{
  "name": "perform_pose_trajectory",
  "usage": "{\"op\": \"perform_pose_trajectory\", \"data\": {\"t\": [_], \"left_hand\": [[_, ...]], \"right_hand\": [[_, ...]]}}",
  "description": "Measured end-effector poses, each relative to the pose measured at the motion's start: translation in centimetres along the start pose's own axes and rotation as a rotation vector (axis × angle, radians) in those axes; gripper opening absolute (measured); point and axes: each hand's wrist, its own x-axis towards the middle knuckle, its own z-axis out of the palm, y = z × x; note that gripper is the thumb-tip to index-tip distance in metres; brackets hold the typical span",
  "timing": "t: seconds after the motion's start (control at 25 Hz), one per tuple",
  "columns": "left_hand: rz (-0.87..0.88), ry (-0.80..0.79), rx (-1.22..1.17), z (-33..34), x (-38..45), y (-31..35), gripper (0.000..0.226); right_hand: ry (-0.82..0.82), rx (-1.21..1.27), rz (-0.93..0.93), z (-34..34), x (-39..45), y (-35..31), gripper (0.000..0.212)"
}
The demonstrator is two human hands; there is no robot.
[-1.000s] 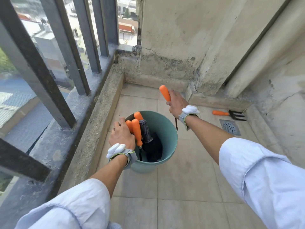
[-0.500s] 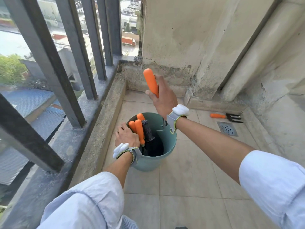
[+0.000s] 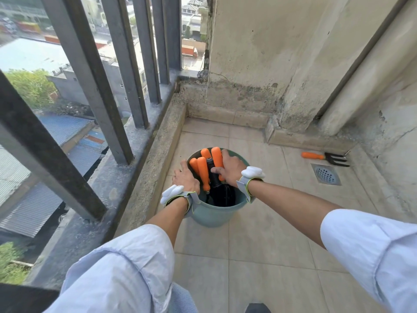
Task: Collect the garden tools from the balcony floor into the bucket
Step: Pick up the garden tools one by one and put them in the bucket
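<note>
Over by the railing corner, last tool going into an already crowded bucket

Person's right hand (image 3: pixel 230 169) is wrapped around an orange-handled garden tool (image 3: pixel 217 158), standing it handle-up inside the teal plastic bucket (image 3: pixel 214 213), while the left hand (image 3: pixel 186 180) clamps the near-left rim. Risk, probably: the bucket's packed with three more orange handles (image 3: pixel 203 175) and a black ribbed grip (image 3: pixel 214 176), so a careless let-go could leave the tool leaning out, or tip the bucket if that rim hand lets go. One orange-handled black hand fork (image 3: pixel 326 157) lies on the tiled floor (image 3: pixel 259 245) by the square metal drain grate (image 3: pixel 326 175), well apart from both hands.
</note>
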Motion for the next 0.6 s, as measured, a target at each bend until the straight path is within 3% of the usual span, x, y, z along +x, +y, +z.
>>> {"op": "perform_pose_trajectory", "data": {"t": [0.16,0.32,0.36,0.48,0.6], "left_hand": [[-0.014,-0.002,-0.022,0.1,-0.2,0.1,0.073],[0.000,-0.031,-0.040,0.1,-0.3,-0.2,0.079],[0.007,-0.032,-0.049,0.1,-0.4,-0.3,0.079],[0.005,-0.029,-0.071,-0.2,-0.5,-0.5,0.074],[-0.053,-0.057,-0.133,-0.2,-0.4,-0.5,0.067]], "right_hand": [[-0.143,0.098,-0.089,-1.4,0.2,1.6,0.055],[-0.481,0.505,-0.075,-2.4,0.1,3.3,0.057],[-0.514,0.514,-0.082,-2.2,-0.1,3.3,0.056],[-0.389,0.255,-0.136,-1.1,-0.9,2.7,0.047],[-0.081,-0.033,-0.125,-1.4,-1.2,1.8,0.029]]}}
